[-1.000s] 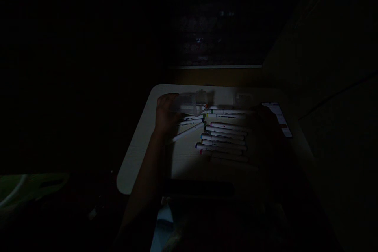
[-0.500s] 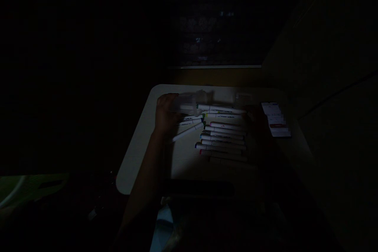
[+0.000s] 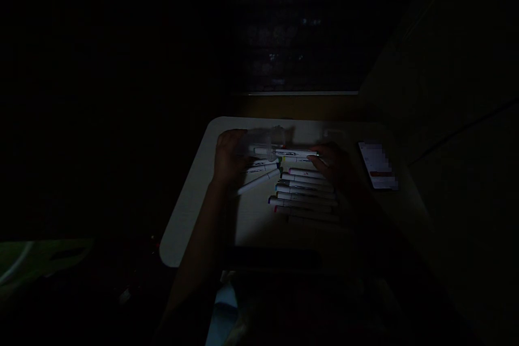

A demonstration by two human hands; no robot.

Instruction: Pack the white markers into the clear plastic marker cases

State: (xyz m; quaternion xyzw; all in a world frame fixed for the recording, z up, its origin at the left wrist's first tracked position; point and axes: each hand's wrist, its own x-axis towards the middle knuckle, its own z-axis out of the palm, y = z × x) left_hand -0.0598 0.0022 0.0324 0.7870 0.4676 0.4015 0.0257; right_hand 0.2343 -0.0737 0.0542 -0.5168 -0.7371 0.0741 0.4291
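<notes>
My left hand (image 3: 229,155) is closed around the far-left end of a clear plastic case (image 3: 259,140), which lies on its side with its mouth toward the right. Between the fingers of my right hand (image 3: 330,161) is the right end of a white marker (image 3: 295,153); its left end reaches into the case's mouth. Just under it lies another marker (image 3: 298,159). Several white markers with coloured ends lie in a rough column nearer me, among them a red-ended marker (image 3: 304,211). Beside my left wrist a loose marker (image 3: 258,181) lies at a slant.
A phone (image 3: 379,166) with a lit screen lies at the right of the white table (image 3: 190,211). Behind the case is a faint clear piece (image 3: 334,133), hard to make out. The room is very dark, and a wall stands close on the right.
My right hand has moved left, bringing the white marker into the mouth of the clear case. My left hand and the case have stayed nearly still.
</notes>
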